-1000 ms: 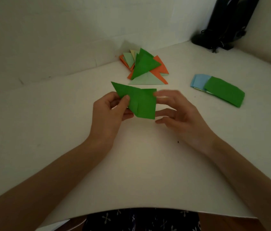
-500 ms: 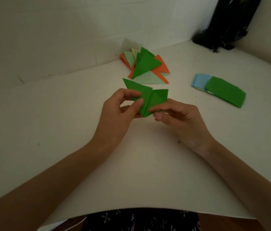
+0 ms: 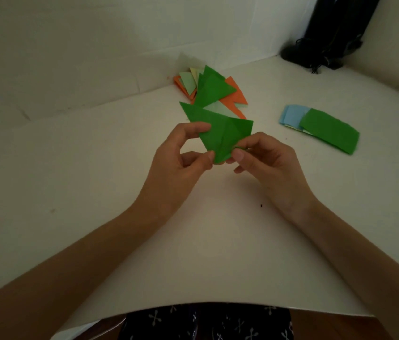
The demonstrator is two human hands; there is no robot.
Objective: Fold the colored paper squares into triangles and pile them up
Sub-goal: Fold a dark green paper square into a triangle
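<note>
**Green paper held over a pale table in a dim corner**

A smooth, off-white table point(image 3: 95, 180) fills most of the view under weak light, and its near edge curves above dark cloth with small pale crosses point(image 3: 206, 322). A plain pale wall point(image 3: 95, 45) rises right behind the pile of folded triangles point(image 3: 215, 90). The pile is a loose fan of green, orange, light green and yellow pieces lying on the table at the foot of that wall.

Just in front of the pile, the partly folded green paper point(image 3: 220, 133) is lifted off the table between both hands. The left hand point(image 3: 181, 163) pinches its left edge with thumb and fingers. The right hand point(image 3: 264, 163) pinches its lower right edge.

Right of the pile and well apart from it lies a flat stack of squares point(image 3: 328, 130), green on top with light blue showing beneath. Far right of the pile, in the room's corner, stands a black object point(image 3: 336, 33); I cannot tell what it is.
</note>
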